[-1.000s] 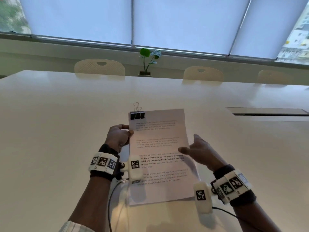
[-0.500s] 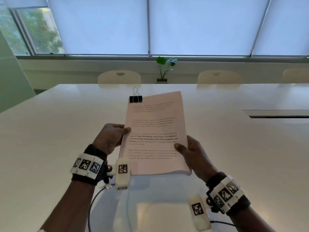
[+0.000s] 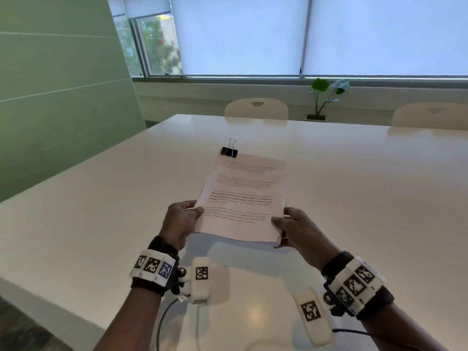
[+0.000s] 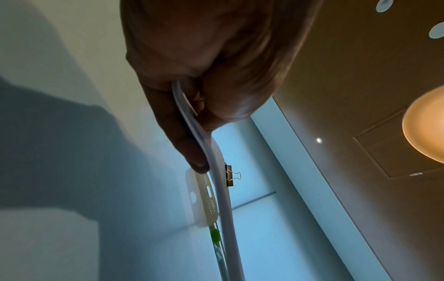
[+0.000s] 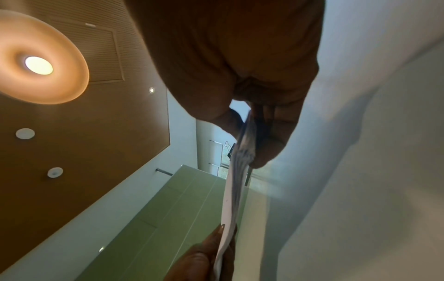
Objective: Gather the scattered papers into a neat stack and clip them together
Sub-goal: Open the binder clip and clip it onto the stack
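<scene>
A stack of printed papers is held above the white table, tilted away from me. A black binder clip grips its far left corner. My left hand pinches the stack's near left edge, thumb on top. My right hand pinches the near right corner the same way. In the left wrist view the paper stack runs edge-on between thumb and fingers, with the clip on it. The right wrist view shows the stack's edge fanned slightly between my fingers.
Cream chairs stand along the table's far side, and a small potted plant sits on the window sill. A green wall panel rises at the left, where the table's left edge runs.
The stack has tipped from upright toward flat and come lower. My right hand went from open beside the sheets to pinching the near right corner. My view swung left.
</scene>
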Demonstrator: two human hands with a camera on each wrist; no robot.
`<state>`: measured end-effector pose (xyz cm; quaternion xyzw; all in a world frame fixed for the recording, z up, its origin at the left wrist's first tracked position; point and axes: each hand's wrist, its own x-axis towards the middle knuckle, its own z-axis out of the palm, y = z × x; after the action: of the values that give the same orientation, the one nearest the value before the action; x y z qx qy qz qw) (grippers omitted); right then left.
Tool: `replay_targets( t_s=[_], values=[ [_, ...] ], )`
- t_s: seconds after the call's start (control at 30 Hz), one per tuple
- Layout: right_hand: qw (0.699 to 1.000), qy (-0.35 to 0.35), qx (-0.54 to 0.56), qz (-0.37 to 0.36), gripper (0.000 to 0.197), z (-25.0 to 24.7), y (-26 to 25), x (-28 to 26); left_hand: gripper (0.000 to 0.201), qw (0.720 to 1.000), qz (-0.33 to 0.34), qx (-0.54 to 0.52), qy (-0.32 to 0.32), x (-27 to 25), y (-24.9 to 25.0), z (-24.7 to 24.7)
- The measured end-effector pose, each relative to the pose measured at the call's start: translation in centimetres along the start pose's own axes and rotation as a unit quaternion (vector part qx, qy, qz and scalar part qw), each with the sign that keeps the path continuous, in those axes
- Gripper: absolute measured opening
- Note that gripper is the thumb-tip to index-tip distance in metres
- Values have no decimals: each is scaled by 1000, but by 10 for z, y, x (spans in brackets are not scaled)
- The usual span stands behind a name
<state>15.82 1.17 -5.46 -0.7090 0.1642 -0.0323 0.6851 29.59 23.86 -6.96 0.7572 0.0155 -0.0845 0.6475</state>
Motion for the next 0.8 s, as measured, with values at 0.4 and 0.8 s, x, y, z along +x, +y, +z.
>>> replay_targets(
  t_s=[0.4,0.8],
  values=[
    [992,76,-99,-25,44,191,-10,90,22,990,-24,118,78,118,-1,-157],
    [969,100,-219,54,32,252,-11,119,44,928,-22,371,35,153,-4,-189]
  ],
)
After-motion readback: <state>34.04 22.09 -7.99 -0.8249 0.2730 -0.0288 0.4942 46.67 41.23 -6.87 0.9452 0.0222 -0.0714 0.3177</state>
